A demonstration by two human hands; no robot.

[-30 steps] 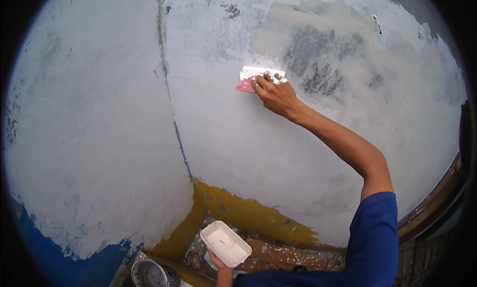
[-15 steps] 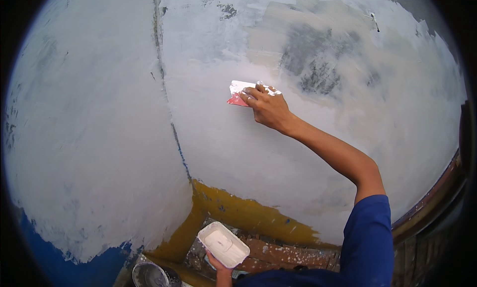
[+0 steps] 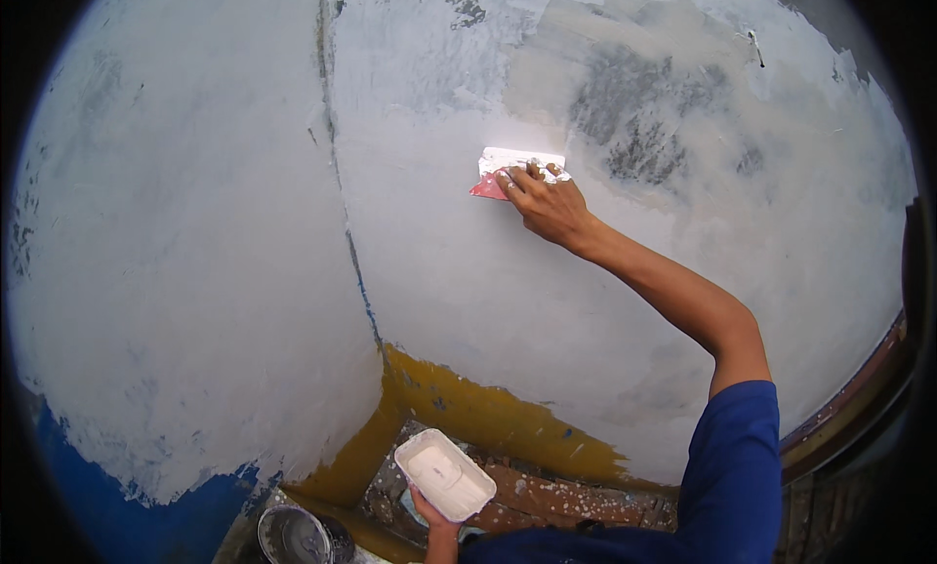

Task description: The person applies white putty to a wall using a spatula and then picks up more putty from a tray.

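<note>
Head camera, and from where I stand the right hand (image 3: 549,208) is up at the wall, a little above the middle of the frame, its fingers clamped on a red putty scraper (image 3: 490,186). White filler (image 3: 517,157) is smeared over the scraper's upper part, and some sticks to the fingers; the scraper lies against the pale grey wall (image 3: 478,281). Right of it, toward the upper right, spreads a blotchy dark grey patch (image 3: 634,125). Down at the bottom centre, the left hand (image 3: 431,513) holds a white rectangular tray (image 3: 414,446) by its lower left edge, fingers closed on it, though most of them are hidden underneath; pale paste (image 3: 444,476) coats the inside. A round dark bucket (image 3: 342,542) stands to the tray's left, near the lower edge. Above the tray, a mustard-yellow band (image 3: 488,398) runs along the foot of the wall, with a paint-spotted reddish-brown ledge (image 3: 576,503) below it. The left side is filled by a second pale wall (image 3: 195,252), meeting the first at a dark, rough corner seam (image 3: 352,247), and bright blue paint (image 3: 146,535) shows at lower left. A blue sleeve (image 3: 737,437) covers the right upper arm.
</note>
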